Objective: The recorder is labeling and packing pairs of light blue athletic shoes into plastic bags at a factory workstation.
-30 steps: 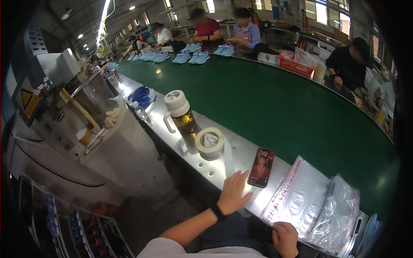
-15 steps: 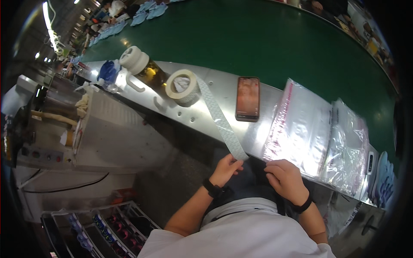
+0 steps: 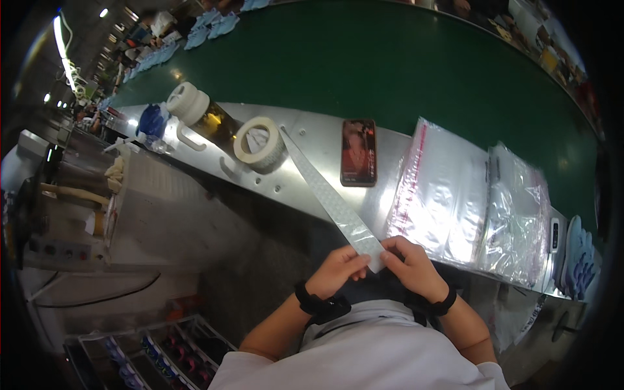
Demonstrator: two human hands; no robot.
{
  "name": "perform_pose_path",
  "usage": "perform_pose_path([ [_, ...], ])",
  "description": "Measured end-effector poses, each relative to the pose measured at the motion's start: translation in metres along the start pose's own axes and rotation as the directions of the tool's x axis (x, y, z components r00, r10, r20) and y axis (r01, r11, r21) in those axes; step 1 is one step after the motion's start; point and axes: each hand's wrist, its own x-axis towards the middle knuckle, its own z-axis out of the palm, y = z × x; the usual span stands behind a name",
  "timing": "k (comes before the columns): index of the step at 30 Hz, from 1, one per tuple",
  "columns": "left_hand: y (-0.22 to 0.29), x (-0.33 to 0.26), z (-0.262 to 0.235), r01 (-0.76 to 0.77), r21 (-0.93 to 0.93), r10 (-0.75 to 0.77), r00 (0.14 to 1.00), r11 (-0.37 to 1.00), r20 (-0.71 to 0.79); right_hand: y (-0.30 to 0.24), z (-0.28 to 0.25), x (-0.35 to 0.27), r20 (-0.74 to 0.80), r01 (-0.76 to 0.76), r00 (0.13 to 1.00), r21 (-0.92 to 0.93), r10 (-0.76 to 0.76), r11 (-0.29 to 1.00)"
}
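Bottle (image 3: 213, 120), white-lidded, amber contents: on metal desk (image 3: 322, 153), at ten o'clock from the roll. Tape roll (image 3: 270, 155), pale, one, wadded white material in its core: on desk, eleven o'clock from the left hand. Tape strip (image 3: 335, 203), whitish: running from roll toward five o'clock, free end at both hands. Left hand (image 3: 335, 272): thumb and fingers pinched on strip's end. Phone (image 3: 359, 153), lit: twelve o'clock from left hand. Right hand (image 3: 414, 268): pinched on same end. Clear plastic bags (image 3: 448, 188), stacked: one o'clock from right hand.
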Motion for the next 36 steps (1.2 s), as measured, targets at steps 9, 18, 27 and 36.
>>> perform_pose_path([
  [9,0.049,0.043,-0.121,-0.381,-0.333,0.265,0.900,0.862,-0.345,-0.004,-0.020,-0.017,0.092,-0.083,0.991,-0.122,0.094,0.989],
  [18,0.059,0.044,-0.157,-0.504,-0.169,0.327,0.745,0.847,-0.582,-0.002,-0.045,-0.043,0.253,0.040,0.967,-0.217,0.017,0.975],
  [27,0.030,-0.032,-0.005,-0.394,0.771,0.526,0.846,0.501,0.090,-0.013,-0.007,-0.016,0.232,0.011,0.972,-0.195,0.035,0.981],
  [36,0.001,-0.013,0.019,-0.414,0.553,0.489,0.872,0.724,0.013,0.014,0.002,-0.001,0.099,0.168,0.985,-0.456,-0.138,0.874],
])
